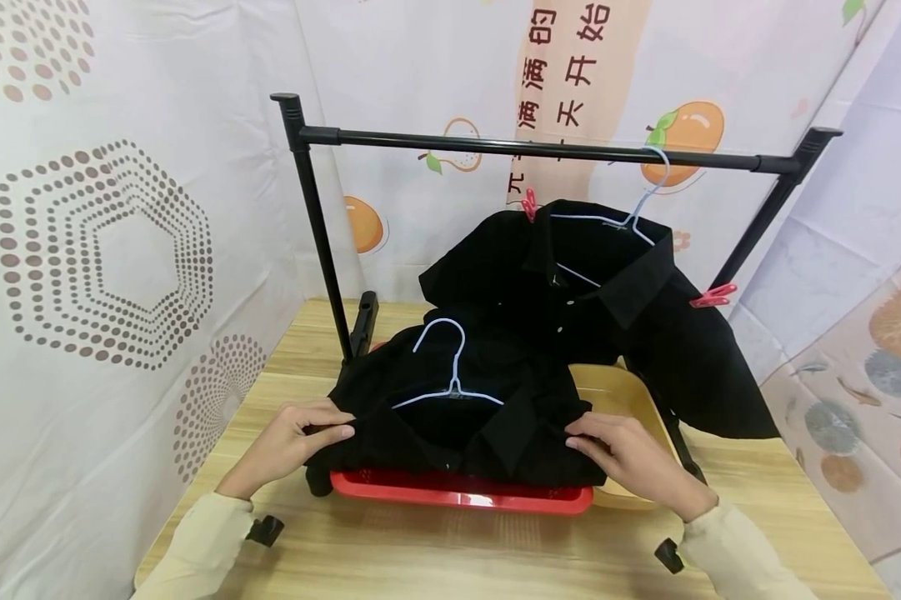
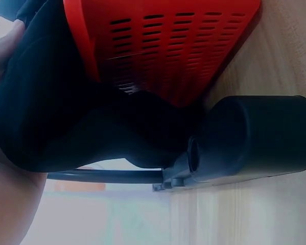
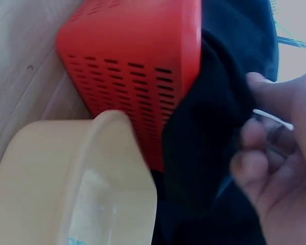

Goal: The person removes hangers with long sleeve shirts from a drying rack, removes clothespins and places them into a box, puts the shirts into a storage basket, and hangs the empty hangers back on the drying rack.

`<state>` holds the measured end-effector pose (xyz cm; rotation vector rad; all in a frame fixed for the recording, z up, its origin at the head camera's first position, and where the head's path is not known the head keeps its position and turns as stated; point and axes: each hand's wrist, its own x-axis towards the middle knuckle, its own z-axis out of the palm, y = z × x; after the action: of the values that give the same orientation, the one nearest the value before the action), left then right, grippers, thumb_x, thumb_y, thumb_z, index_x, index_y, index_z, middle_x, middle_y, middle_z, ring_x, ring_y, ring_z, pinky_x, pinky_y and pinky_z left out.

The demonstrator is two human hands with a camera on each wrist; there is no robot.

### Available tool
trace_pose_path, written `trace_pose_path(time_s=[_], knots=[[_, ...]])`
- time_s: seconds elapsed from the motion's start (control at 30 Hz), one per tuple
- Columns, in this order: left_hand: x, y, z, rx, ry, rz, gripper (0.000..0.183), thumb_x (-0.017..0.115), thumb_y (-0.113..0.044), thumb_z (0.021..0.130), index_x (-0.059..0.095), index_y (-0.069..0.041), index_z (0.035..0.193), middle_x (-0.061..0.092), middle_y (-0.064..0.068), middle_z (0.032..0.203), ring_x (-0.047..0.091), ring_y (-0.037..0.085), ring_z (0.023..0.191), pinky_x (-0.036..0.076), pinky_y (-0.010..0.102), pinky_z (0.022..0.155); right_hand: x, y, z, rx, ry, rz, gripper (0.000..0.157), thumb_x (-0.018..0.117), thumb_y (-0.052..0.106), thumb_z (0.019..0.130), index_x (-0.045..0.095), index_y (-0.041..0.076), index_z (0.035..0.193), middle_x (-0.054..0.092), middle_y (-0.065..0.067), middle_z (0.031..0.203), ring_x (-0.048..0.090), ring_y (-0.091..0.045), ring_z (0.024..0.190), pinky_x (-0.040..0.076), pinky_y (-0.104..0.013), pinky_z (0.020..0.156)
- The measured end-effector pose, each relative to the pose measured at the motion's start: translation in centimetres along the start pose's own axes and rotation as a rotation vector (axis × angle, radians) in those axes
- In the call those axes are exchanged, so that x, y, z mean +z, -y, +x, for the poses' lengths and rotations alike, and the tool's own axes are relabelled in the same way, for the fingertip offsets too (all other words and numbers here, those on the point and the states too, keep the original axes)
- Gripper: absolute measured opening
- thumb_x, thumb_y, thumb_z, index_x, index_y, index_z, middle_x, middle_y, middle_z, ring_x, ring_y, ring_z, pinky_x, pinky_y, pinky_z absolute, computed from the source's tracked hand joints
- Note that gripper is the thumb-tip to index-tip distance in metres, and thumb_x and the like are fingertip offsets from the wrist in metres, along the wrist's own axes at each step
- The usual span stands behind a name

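Observation:
A black collared shirt lies over a red slotted basket. Inside its collar is a pale blue wire hanger, the hook standing up free of the rail. My left hand pinches the shirt at its left shoulder, thumb and fingers on the cloth. At the opposite shoulder, my right hand pinches the fabric between thumb and fingertips. In the right wrist view the cloth hangs from those fingers beside the basket's wall.
Behind stands a black rack with a horizontal rail. A second black shirt hangs there on a blue hanger, with pink clips at its shoulders. A yellow basin sits right of the basket. The rack's black foot stands near my left hand.

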<state>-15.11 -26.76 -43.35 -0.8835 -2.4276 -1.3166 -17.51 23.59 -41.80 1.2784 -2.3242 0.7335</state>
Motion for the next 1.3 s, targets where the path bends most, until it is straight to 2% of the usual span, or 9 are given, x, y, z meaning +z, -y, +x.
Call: trace_pose_path(time_s=[0.13,0.27,0.33,0.47,0.77,0.93,1.07,1.3], knots=[[0.1,0.0,0.3,0.049,-0.019,-0.002,0.024,0.076,0.005,0.088,0.080,-0.004,0.110,0.071,-0.001,0.094,0.057,0.009,0.071,0.048,0.023,0.061,-0.1,-0.3,0.0,-0.027,-0.061,-0.057,0.029,0.081,-0.002,0.082,0.073,0.016,0.104,0.071,0.010,0.098,0.067,-0.005,0.083,0.051,-0.019,0.077],[0.1,-0.2,1.1,0.110,-0.042,0.024,0.024,0.078,0.008,0.086,0.081,-0.002,0.106,0.066,-0.005,0.089,0.051,0.007,0.066,0.044,0.020,0.057,-0.2,-0.4,0.2,-0.048,-0.098,-0.076,0.011,0.076,0.011,0.093,0.073,0.014,0.103,0.070,0.011,0.096,0.064,-0.003,0.080,0.051,-0.020,0.073],[0.0,-0.5,1.6,0.132,-0.044,0.050,0.023,0.079,0.007,0.085,0.081,-0.003,0.106,0.065,-0.007,0.085,0.050,0.006,0.064,0.042,0.018,0.056,-0.2,-0.4,0.4,-0.066,-0.113,-0.075,0.006,0.071,0.017,0.099,0.073,0.014,0.103,0.069,0.010,0.095,0.061,-0.003,0.077,0.049,-0.020,0.070],[-0.1,-1.3,2.6,0.156,-0.039,0.112,0.022,0.080,0.003,0.085,0.082,-0.005,0.106,0.061,-0.012,0.080,0.046,0.002,0.062,0.038,0.016,0.054,-0.2,-0.3,0.7,-0.069,-0.114,-0.068,0.014,0.065,0.024,0.104,0.073,0.013,0.104,0.068,0.009,0.093,0.056,-0.001,0.071,0.046,-0.018,0.066],[0.6,-2.9,5.3,0.242,-0.015,0.228,0.019,0.082,-0.002,0.085,0.083,-0.005,0.104,0.052,-0.015,0.074,0.039,0.000,0.060,0.032,0.014,0.054,-0.1,0.1,1.5,-0.069,-0.110,-0.075,0.015,0.067,0.020,0.102,0.076,0.009,0.106,0.070,0.004,0.094,0.054,-0.004,0.069,0.045,-0.018,0.065],[1.1,-3.8,6.6,0.294,-0.016,0.304,0.018,0.083,-0.004,0.085,0.084,-0.008,0.102,0.049,-0.014,0.073,0.037,0.000,0.062,0.028,0.012,0.055,0.0,0.3,2.1,-0.092,-0.111,-0.093,0.027,0.059,0.027,0.107,0.077,0.007,0.106,0.071,0.002,0.094,0.053,-0.005,0.068,0.044,-0.017,0.063],[1.6,-4.3,7.5,0.342,-0.011,0.319,0.018,0.083,-0.003,0.084,0.084,-0.008,0.101,0.050,-0.012,0.074,0.040,0.002,0.063,0.029,0.012,0.056,0.1,0.6,2.4,-0.099,-0.108,-0.103,0.038,0.052,0.034,0.109,0.077,0.007,0.104,0.070,0.001,0.092,0.053,-0.006,0.066,0.044,-0.017,0.061],[2.3,-5.1,9.0,0.429,-0.011,0.346,0.021,0.082,0.004,0.080,0.084,-0.011,0.094,0.053,-0.009,0.076,0.044,0.004,0.063,0.035,0.017,0.057,0.4,0.8,2.9,-0.113,-0.107,-0.115,0.042,0.048,0.035,0.110,0.077,0.007,0.100,0.065,0.003,0.084,0.047,-0.004,0.063,0.039,-0.015,0.058]])
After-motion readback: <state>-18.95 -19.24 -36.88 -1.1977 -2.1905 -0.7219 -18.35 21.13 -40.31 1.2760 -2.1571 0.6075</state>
